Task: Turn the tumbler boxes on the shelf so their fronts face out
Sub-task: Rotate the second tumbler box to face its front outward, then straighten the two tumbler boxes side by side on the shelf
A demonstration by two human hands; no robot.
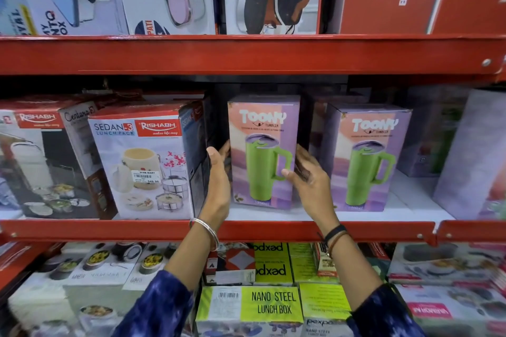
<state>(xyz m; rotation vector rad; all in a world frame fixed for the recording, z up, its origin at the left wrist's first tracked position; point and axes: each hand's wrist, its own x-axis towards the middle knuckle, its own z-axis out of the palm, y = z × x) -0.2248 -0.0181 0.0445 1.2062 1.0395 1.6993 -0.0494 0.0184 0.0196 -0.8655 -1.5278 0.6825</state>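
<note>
1. 2 Toony tumbler boxes stand upright on the middle red shelf (246, 230), fronts out: the left tumbler box (262, 153) and the right tumbler box (367, 161), apart with a gap between.
2. Left hand (219, 180) is flat against the left tumbler box's left side, fingers together.
3. Right hand (309, 178) cups its right edge, thumb on the front.
4. A Sedan-3 lunch pack box (142, 161) sits just left.
</note>
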